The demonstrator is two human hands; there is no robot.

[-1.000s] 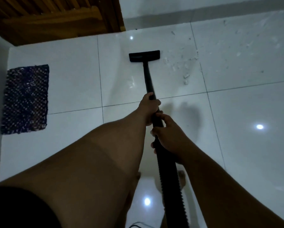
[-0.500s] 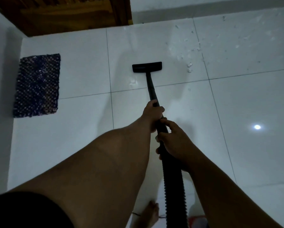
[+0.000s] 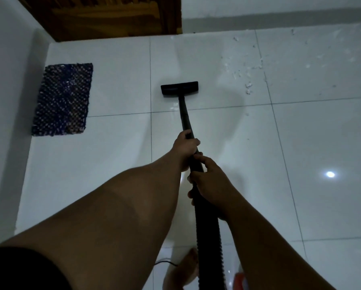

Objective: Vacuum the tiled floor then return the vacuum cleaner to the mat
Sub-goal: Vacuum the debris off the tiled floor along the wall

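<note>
A black vacuum wand [image 3: 183, 110] runs from my hands to its flat floor nozzle [image 3: 179, 88], which rests on the white tiled floor [image 3: 116, 155]. My left hand [image 3: 184, 149] grips the rigid tube higher up. My right hand [image 3: 208, 182] grips just below it, where the ribbed hose [image 3: 208, 233] begins. A dark blue woven mat [image 3: 63, 99] lies at the left by the wall. White crumbs of debris [image 3: 247, 85] are scattered to the right of the nozzle and further back.
A wooden door [image 3: 104, 15] stands at the top left, with a grey wall base [image 3: 279, 17] to its right. A white wall [image 3: 6, 101] borders the left. My bare foot [image 3: 183, 271], a thin cable [image 3: 165, 263] and something red [image 3: 241, 281] show at the bottom.
The nozzle was drawn back toward me from beside the crumbs, then stayed about where it was. The view shifted and my foot came into sight below.
</note>
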